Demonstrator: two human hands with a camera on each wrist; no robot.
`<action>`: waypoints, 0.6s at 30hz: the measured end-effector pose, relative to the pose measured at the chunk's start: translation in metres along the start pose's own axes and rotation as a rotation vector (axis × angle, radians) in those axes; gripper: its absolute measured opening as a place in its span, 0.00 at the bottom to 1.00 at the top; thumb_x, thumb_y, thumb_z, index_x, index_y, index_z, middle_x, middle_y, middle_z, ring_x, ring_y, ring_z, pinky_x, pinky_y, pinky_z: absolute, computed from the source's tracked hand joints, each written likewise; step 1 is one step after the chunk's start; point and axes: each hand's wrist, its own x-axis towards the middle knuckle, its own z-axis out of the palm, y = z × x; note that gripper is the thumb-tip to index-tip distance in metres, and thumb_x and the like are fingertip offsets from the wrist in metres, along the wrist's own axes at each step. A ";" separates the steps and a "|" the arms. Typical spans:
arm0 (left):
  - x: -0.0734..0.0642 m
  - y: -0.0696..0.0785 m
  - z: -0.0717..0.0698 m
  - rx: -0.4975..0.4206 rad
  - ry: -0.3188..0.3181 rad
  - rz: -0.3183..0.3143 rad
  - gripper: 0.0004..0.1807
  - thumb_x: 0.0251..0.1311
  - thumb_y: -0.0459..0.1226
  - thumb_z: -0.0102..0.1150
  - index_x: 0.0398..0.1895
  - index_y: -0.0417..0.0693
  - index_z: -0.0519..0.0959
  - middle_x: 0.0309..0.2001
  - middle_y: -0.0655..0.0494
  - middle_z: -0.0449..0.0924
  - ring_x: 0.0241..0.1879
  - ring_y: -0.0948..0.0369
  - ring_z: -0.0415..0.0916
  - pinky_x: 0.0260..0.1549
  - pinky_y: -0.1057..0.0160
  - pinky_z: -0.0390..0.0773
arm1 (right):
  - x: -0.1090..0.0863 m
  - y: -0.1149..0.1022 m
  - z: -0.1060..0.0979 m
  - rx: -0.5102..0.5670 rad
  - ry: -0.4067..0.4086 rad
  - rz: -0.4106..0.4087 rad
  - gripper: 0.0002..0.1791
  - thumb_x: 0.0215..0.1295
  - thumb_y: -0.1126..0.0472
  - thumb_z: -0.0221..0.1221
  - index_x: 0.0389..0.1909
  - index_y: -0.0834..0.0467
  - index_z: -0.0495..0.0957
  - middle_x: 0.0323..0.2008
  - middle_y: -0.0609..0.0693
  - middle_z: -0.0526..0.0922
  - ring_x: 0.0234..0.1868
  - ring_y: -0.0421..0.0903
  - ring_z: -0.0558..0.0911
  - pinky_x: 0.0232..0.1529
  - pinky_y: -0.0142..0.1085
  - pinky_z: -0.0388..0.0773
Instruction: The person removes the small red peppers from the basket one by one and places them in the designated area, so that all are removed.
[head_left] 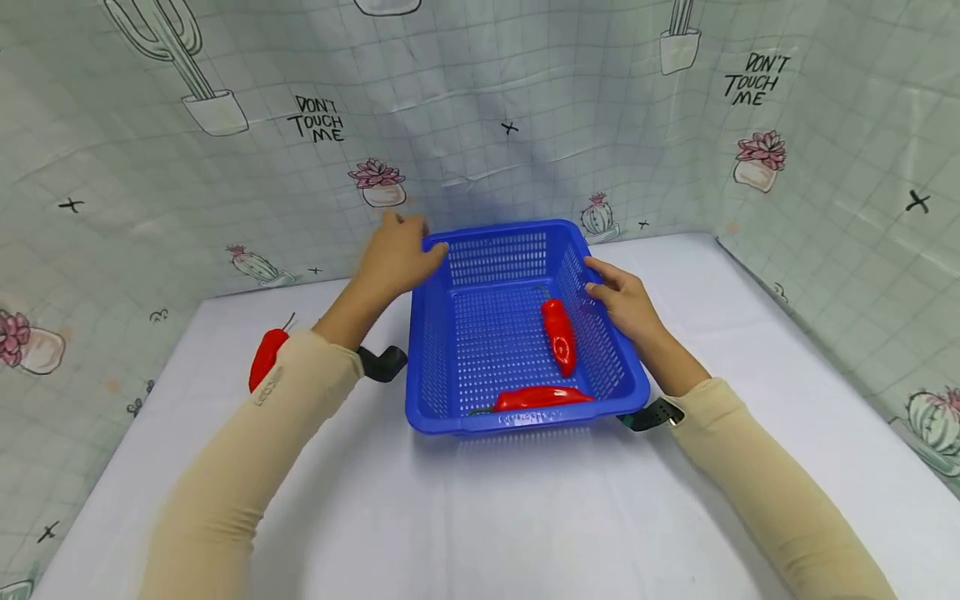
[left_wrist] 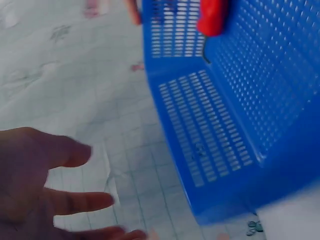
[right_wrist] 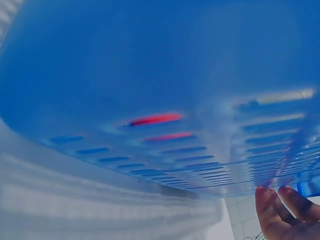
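Note:
A blue plastic basket (head_left: 525,419) with slotted walls is in the middle of the head view, with a shadow on the cloth below its near side. Two red peppers lie in it: one pepper (head_left: 558,336) along the right wall, another pepper (head_left: 536,397) along the near wall. My right hand (head_left: 628,304) grips the right rim, its thumb inside the wall. My left hand (head_left: 399,254) is by the far left corner; in the left wrist view its fingers (left_wrist: 82,201) are spread and apart from the basket wall (left_wrist: 172,127).
A third red pepper (head_left: 267,360) lies on the white tablecloth (head_left: 510,517) at the left, partly behind the left sleeve. A hanging cloth (head_left: 465,92) with printed cactus drawings rises behind the table and along its sides.

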 end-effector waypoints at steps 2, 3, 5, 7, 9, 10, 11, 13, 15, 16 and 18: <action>0.013 0.019 0.007 0.064 -0.068 0.039 0.25 0.68 0.47 0.50 0.56 0.33 0.74 0.55 0.34 0.74 0.53 0.42 0.75 0.51 0.44 0.76 | -0.001 0.001 -0.001 0.006 0.008 0.000 0.29 0.74 0.66 0.46 0.75 0.58 0.57 0.73 0.60 0.60 0.66 0.60 0.70 0.42 0.21 0.78; 0.020 0.028 0.012 0.094 -0.098 0.061 0.25 0.68 0.47 0.50 0.55 0.33 0.74 0.52 0.36 0.77 0.51 0.43 0.76 0.50 0.45 0.77 | -0.002 0.001 -0.002 0.009 0.010 0.002 0.29 0.74 0.66 0.46 0.75 0.58 0.57 0.73 0.60 0.61 0.65 0.60 0.70 0.41 0.21 0.78; 0.031 0.044 0.020 0.113 -0.155 0.071 0.25 0.69 0.48 0.50 0.56 0.35 0.75 0.53 0.40 0.79 0.53 0.45 0.77 0.53 0.46 0.76 | -0.002 0.001 -0.002 0.013 0.001 0.005 0.29 0.74 0.66 0.46 0.75 0.58 0.57 0.73 0.60 0.60 0.66 0.60 0.70 0.44 0.23 0.79; 0.040 0.056 0.029 0.119 -0.197 0.060 0.26 0.69 0.48 0.49 0.59 0.37 0.74 0.55 0.41 0.79 0.55 0.45 0.77 0.56 0.47 0.75 | -0.003 0.002 0.000 0.013 -0.016 0.010 0.29 0.74 0.66 0.46 0.75 0.58 0.56 0.74 0.60 0.59 0.66 0.60 0.69 0.48 0.27 0.80; 0.046 0.064 0.038 0.121 -0.234 0.047 0.24 0.69 0.47 0.48 0.58 0.38 0.75 0.57 0.42 0.79 0.56 0.47 0.77 0.57 0.48 0.75 | -0.002 0.002 0.001 0.008 -0.024 0.012 0.29 0.74 0.66 0.46 0.75 0.58 0.56 0.74 0.59 0.59 0.67 0.60 0.69 0.50 0.31 0.80; 0.049 0.067 0.043 0.120 -0.250 0.040 0.23 0.70 0.45 0.47 0.58 0.38 0.76 0.57 0.43 0.78 0.56 0.47 0.77 0.58 0.49 0.75 | -0.002 0.002 0.001 0.001 -0.022 0.008 0.29 0.74 0.66 0.46 0.75 0.58 0.56 0.74 0.60 0.59 0.66 0.60 0.70 0.50 0.31 0.80; 0.051 0.070 0.048 0.114 -0.266 0.038 0.21 0.69 0.44 0.47 0.56 0.38 0.77 0.56 0.43 0.79 0.55 0.48 0.77 0.57 0.50 0.75 | -0.001 0.002 0.002 -0.008 -0.016 0.003 0.29 0.74 0.66 0.46 0.75 0.58 0.57 0.74 0.60 0.60 0.66 0.60 0.70 0.49 0.31 0.81; 0.054 0.077 0.057 0.118 -0.299 0.023 0.20 0.68 0.41 0.47 0.55 0.39 0.78 0.56 0.45 0.79 0.54 0.49 0.77 0.56 0.51 0.76 | 0.000 0.003 0.002 -0.020 -0.009 -0.004 0.29 0.74 0.66 0.46 0.75 0.59 0.57 0.73 0.60 0.60 0.66 0.60 0.71 0.47 0.29 0.81; 0.056 0.083 0.067 0.135 -0.321 0.013 0.19 0.68 0.40 0.48 0.55 0.40 0.79 0.56 0.46 0.79 0.54 0.50 0.77 0.56 0.53 0.76 | 0.001 0.003 0.001 -0.030 -0.005 -0.012 0.29 0.74 0.66 0.46 0.75 0.59 0.57 0.73 0.61 0.61 0.66 0.60 0.71 0.46 0.28 0.81; 0.055 0.085 0.070 0.140 -0.332 0.009 0.19 0.68 0.40 0.49 0.55 0.40 0.80 0.56 0.47 0.80 0.53 0.51 0.77 0.55 0.55 0.76 | 0.002 0.002 0.002 -0.040 -0.006 -0.017 0.29 0.74 0.66 0.46 0.75 0.59 0.57 0.73 0.61 0.61 0.66 0.60 0.71 0.46 0.27 0.81; 0.055 0.090 0.078 0.150 -0.366 0.003 0.20 0.69 0.42 0.50 0.57 0.42 0.79 0.58 0.48 0.79 0.55 0.53 0.76 0.57 0.56 0.75 | 0.002 0.001 0.003 -0.057 -0.005 -0.023 0.29 0.74 0.66 0.46 0.74 0.59 0.58 0.73 0.61 0.62 0.66 0.60 0.71 0.46 0.26 0.80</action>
